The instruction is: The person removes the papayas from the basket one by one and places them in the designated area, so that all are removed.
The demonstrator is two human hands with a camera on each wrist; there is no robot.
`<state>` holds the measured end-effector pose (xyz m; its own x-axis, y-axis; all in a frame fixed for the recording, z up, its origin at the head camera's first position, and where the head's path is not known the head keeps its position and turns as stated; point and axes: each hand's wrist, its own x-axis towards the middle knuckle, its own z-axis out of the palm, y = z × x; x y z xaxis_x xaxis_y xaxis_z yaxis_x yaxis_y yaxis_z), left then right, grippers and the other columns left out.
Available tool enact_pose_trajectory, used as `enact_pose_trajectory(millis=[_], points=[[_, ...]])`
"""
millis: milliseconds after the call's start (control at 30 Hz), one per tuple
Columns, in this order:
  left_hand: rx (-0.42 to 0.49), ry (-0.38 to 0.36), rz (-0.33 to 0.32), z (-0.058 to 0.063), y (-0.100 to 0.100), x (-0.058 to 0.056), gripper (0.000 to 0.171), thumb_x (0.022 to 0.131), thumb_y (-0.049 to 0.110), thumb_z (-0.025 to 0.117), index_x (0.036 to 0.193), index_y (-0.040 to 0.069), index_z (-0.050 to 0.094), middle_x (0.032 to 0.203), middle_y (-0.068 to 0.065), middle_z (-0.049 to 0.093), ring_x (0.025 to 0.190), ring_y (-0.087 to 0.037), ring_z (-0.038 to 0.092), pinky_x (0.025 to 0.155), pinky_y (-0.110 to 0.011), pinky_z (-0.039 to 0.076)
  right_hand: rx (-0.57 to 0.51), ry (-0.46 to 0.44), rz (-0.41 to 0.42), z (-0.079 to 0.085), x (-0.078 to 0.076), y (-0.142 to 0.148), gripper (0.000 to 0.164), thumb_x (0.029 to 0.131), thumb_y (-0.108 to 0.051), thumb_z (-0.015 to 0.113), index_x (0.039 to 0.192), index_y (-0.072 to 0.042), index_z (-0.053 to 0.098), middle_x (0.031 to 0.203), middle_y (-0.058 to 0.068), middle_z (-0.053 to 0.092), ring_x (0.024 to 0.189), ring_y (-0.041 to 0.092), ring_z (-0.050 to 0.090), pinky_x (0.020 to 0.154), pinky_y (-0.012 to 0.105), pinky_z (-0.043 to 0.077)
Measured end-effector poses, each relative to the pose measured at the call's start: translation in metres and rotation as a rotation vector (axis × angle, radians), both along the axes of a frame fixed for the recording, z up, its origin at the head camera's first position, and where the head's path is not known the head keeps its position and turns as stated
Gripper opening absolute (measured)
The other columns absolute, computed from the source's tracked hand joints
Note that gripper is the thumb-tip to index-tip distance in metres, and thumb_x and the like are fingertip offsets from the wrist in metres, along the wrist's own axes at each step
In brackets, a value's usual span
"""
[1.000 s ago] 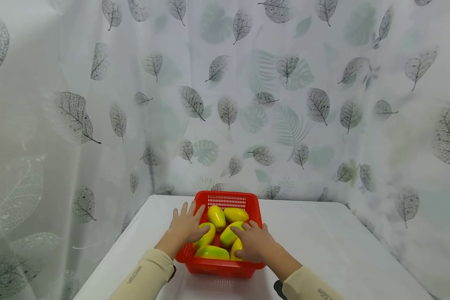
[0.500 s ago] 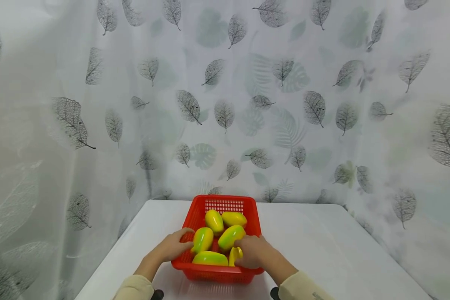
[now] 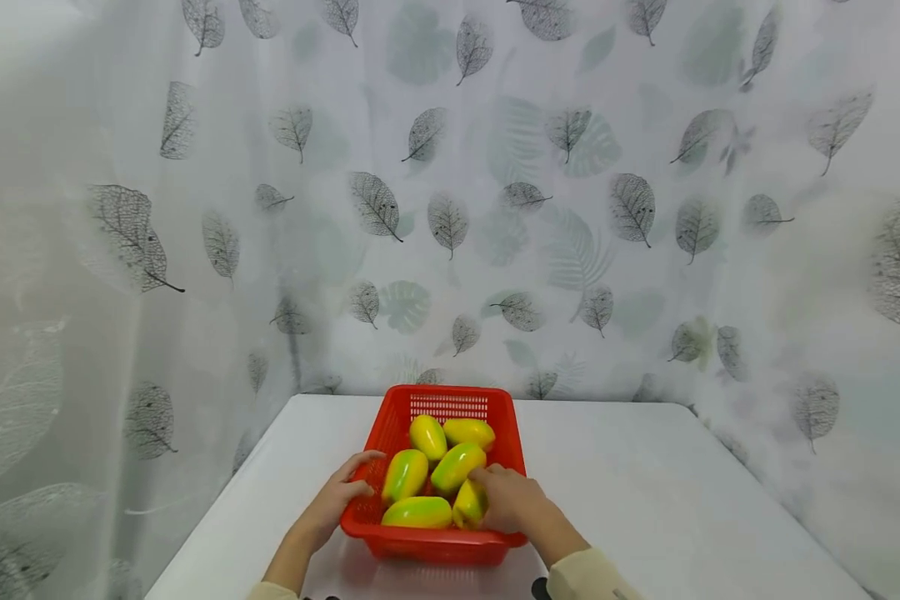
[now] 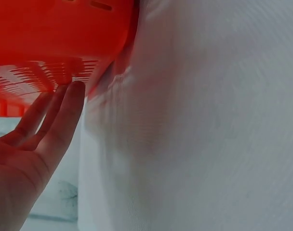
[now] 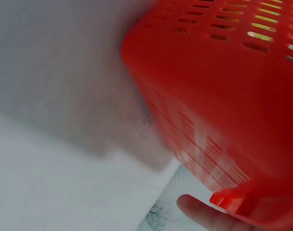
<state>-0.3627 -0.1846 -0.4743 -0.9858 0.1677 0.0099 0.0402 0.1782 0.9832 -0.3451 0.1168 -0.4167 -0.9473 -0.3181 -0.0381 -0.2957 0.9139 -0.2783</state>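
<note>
Several yellow-green mangoes lie in a red plastic basket point(image 3: 435, 543), seen in the head view. The right hand point(image 3: 513, 502) reaches over the basket's right side, its fingers curled at the near-right mango point(image 3: 468, 505) and holding it. Part of that mango is hidden by the hand. In the right wrist view one finger point(image 5: 204, 211) shows outside, beside the basket's rim. The left hand point(image 3: 332, 500) is at the basket's left side, thumb and fingers spread apart. Its nearly straight fingers point(image 4: 59, 122) meet the slotted outer wall in the left wrist view.
The basket stands on a white-covered table point(image 3: 615, 483). A pale curtain point(image 3: 450, 275) with a leaf print hangs behind the table and along both its sides.
Both hands have come down from above the basket, the left one moving outward to its left side. The right fingers have closed at the near-right mango, which has shifted slightly.
</note>
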Motion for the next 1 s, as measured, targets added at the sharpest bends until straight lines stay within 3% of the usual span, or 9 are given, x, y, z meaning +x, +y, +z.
enact_pose_trajectory(millis=[200, 367, 633, 1000], points=[[0.025, 0.019, -0.001, 0.007, 0.006, -0.002, 0.060, 0.089, 0.009, 0.055, 0.148, 0.017, 0.049, 0.155, -0.020, 0.043, 0.126, -0.036, 0.056, 0.094, -0.046, 0.061, 0.013, 0.072, -0.018, 0.001, -0.005, 0.002, 0.072, 0.071, -0.043, 0.088, 0.134, -0.018, 0.064, 0.114, 0.007, 0.064, 0.103, 0.028, 0.060, 0.095, 0.065, 0.053], [0.031, 0.018, 0.005, 0.012, 0.006, -0.003, 0.060, 0.090, 0.009, 0.055, 0.149, 0.018, 0.049, 0.156, -0.019, 0.042, 0.129, -0.038, 0.055, 0.095, -0.047, 0.060, -0.002, 0.077, -0.019, 0.001, -0.008, 0.002, 0.073, 0.070, -0.045, 0.089, 0.134, -0.018, 0.064, 0.113, 0.006, 0.064, 0.103, 0.027, 0.060, 0.094, 0.064, 0.053], [0.008, 0.008, 0.032, 0.005, 0.003, 0.000, 0.057, 0.089, 0.008, 0.055, 0.145, 0.018, 0.053, 0.154, -0.018, 0.044, 0.127, -0.036, 0.055, 0.095, -0.046, 0.061, -0.066, 0.050, -0.002, -0.005, -0.007, 0.002, 0.072, 0.070, -0.045, 0.089, 0.131, -0.016, 0.066, 0.112, 0.005, 0.065, 0.099, 0.025, 0.060, 0.095, 0.065, 0.051], [0.006, 0.002, 0.033, 0.001, 0.001, 0.003, 0.058, 0.088, 0.008, 0.055, 0.145, 0.016, 0.052, 0.151, -0.020, 0.046, 0.123, -0.034, 0.057, 0.093, -0.045, 0.062, -0.017, -0.006, 0.009, -0.005, -0.005, -0.001, 0.067, 0.069, -0.039, 0.087, 0.128, -0.019, 0.062, 0.106, 0.003, 0.062, 0.097, 0.025, 0.057, 0.095, 0.065, 0.049]])
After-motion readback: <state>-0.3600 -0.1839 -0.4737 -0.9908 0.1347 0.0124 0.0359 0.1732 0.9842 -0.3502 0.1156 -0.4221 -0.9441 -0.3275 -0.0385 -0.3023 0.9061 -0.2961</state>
